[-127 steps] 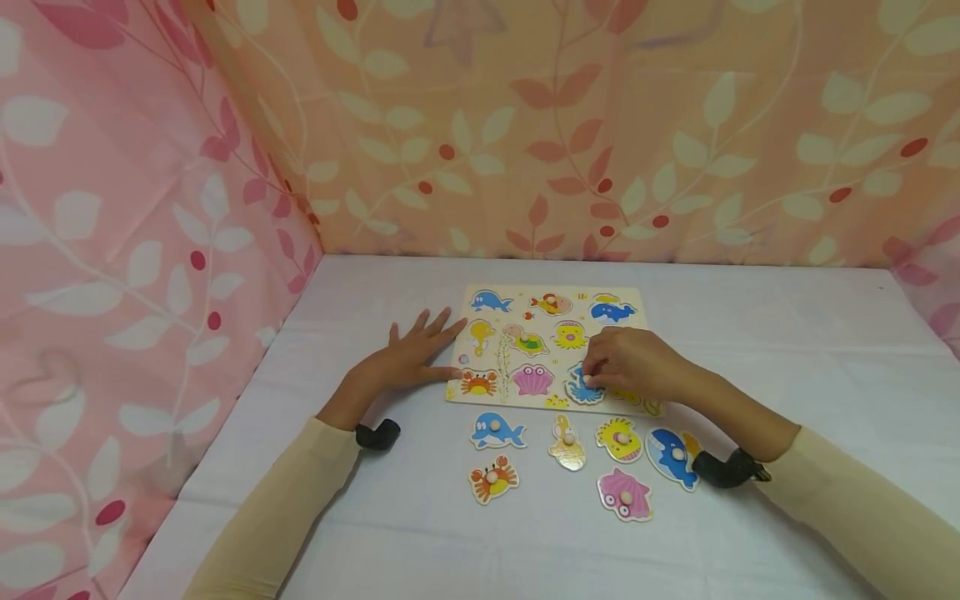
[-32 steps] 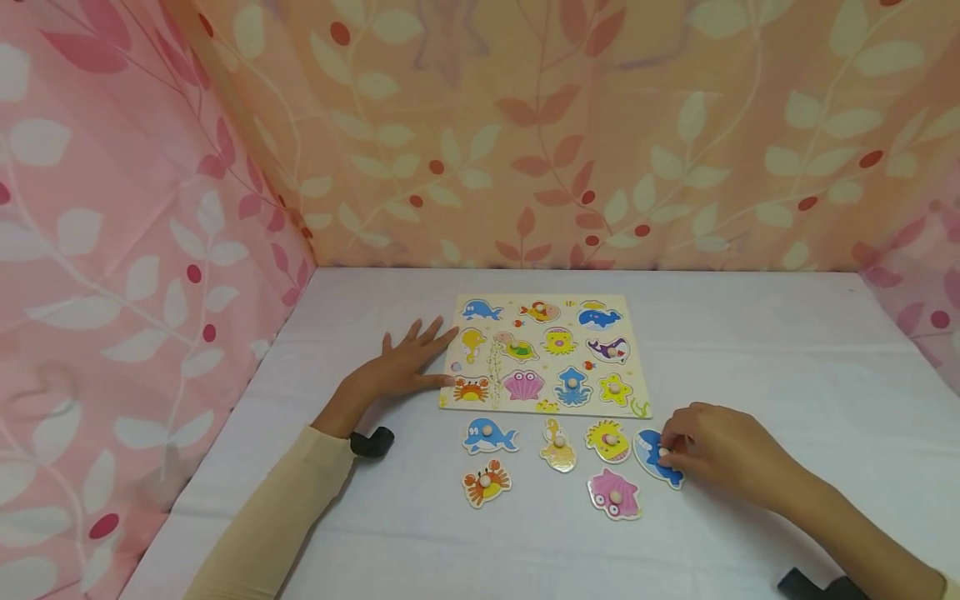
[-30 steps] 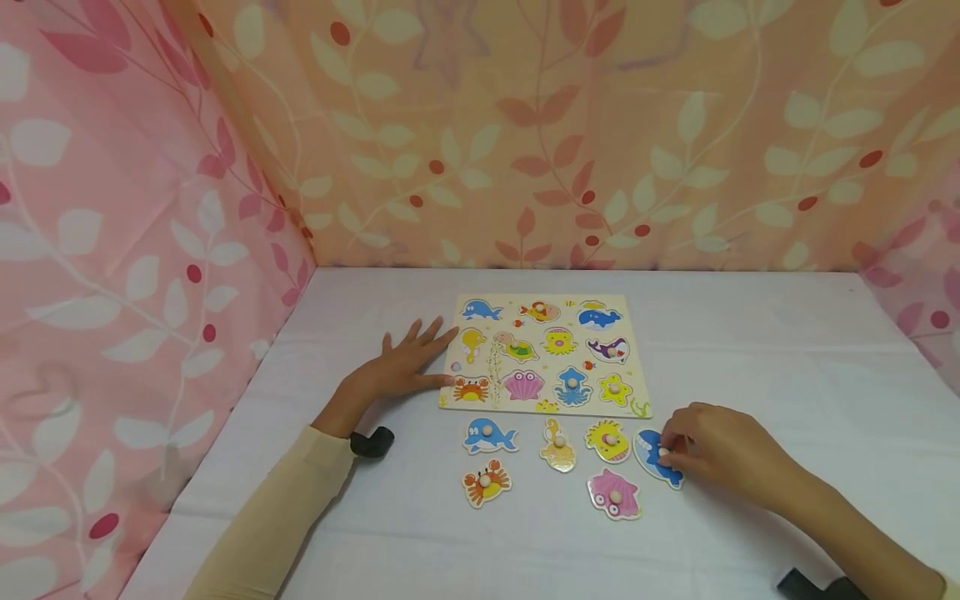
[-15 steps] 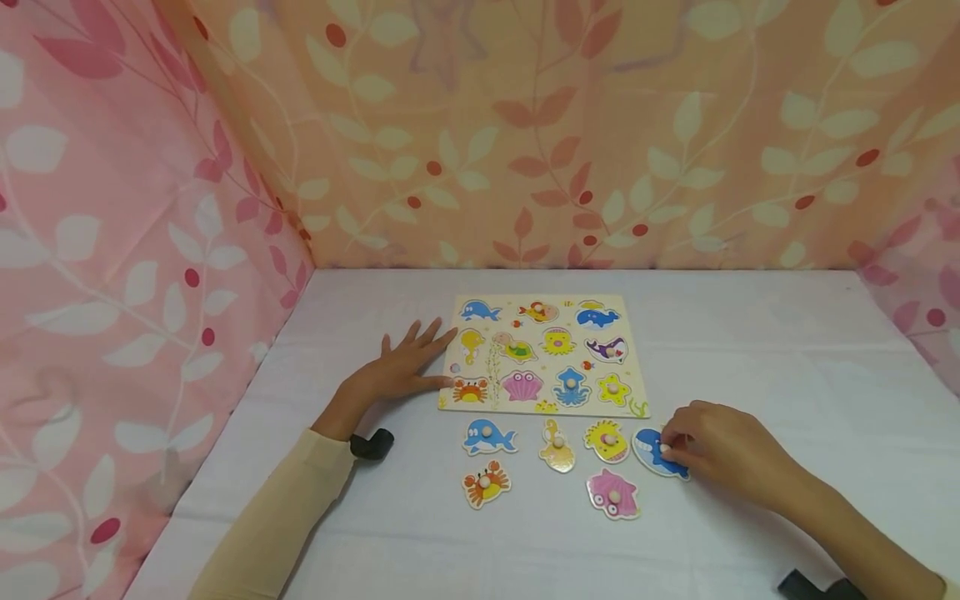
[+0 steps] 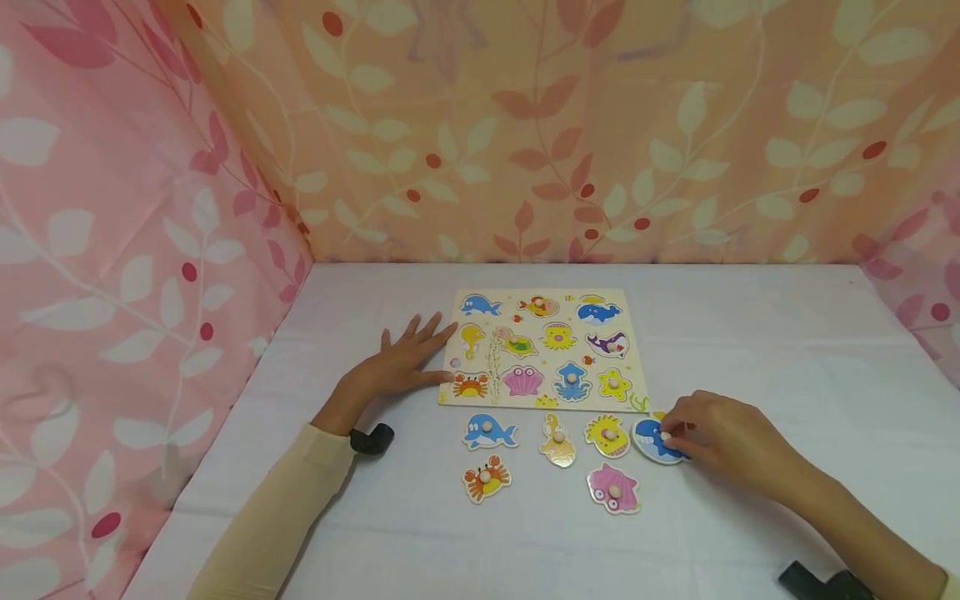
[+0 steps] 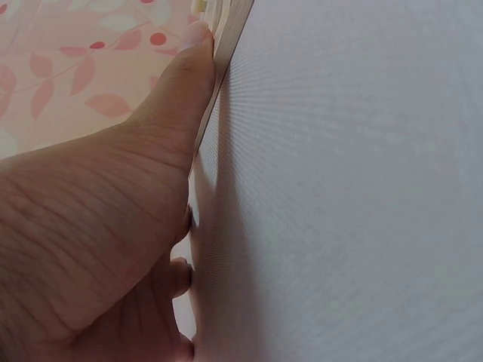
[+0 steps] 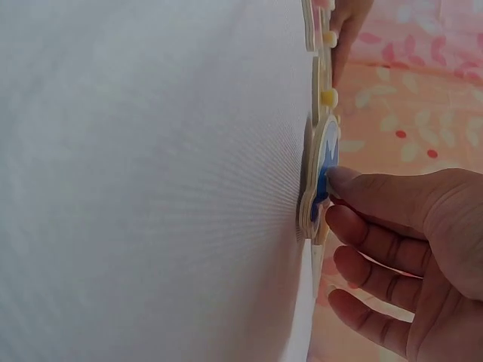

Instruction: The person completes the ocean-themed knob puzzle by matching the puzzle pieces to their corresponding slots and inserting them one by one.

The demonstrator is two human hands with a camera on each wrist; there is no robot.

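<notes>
My right hand (image 5: pixel 731 437) pinches the knob of a blue whale puzzle piece (image 5: pixel 651 442), just off the board's lower right corner. In the right wrist view the thumb and index finger meet at the knob of the whale piece (image 7: pixel 324 170), close over the cloth. My left hand (image 5: pixel 401 360) lies spread at the left edge of the wooden puzzle board (image 5: pixel 551 400). Its thumb (image 6: pixel 192 64) rests on the board's edge in the left wrist view. The board bears printed sea animals; knobbed pieces such as the squid (image 5: pixel 572 385) and starfish (image 5: pixel 615 387) sit in it.
Loose knobbed pieces lie in front of the board: a dolphin (image 5: pixel 476 432), a crab (image 5: pixel 487 482), a seahorse (image 5: pixel 556 450), a yellow octopus piece (image 5: pixel 603 446) and a pink shell (image 5: pixel 607 479). Floral cloth (image 5: pixel 547 167) walls the white table (image 5: pixel 375 533) at the back and left.
From the board's squid, my right hand has gone to the whale piece. Since then it has turned that piece to lie more level. The left hand stays at the board's edge.
</notes>
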